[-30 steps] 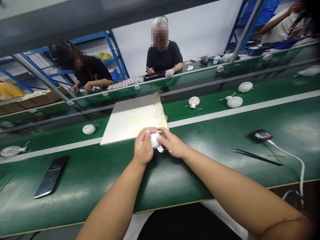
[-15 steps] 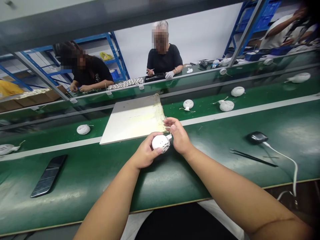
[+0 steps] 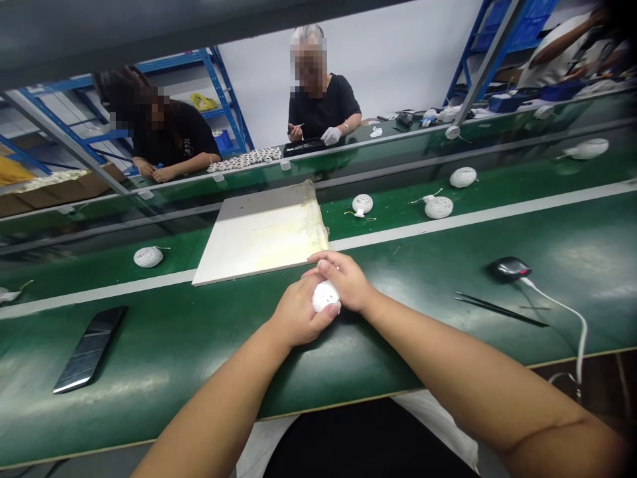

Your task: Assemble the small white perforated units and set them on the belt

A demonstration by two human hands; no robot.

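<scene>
The left hand (image 3: 298,312) has its grip closed around a white pod (image 3: 324,295), thumb laid along the pod's near side. The right hand (image 3: 351,282) is cupped against the pod's far right side with fingers bent; most of its grip is hidden, so I cannot tell how firmly it holds. The pod sits between the two palms, above the green worktop (image 3: 199,358), just nearer than the right corner of a pale board (image 3: 253,236). The board lies across a white stripe (image 3: 448,223) and has a rough, yellowed right edge. Beyond the stripe, more white pods lie apart, one (image 3: 148,257) left of the board and several to its right, some with thin wires. Far to the left, a phone (image 3: 90,348) lies aslant; to the right are black tweezers (image 3: 502,310) and, just beyond them, a black device (image 3: 511,268) with a red light and a white cable (image 3: 572,311). Across a rail, a person in a dark top (image 3: 323,106) works with a gloved hand (image 3: 331,135) by a black tray (image 3: 303,147).
</scene>
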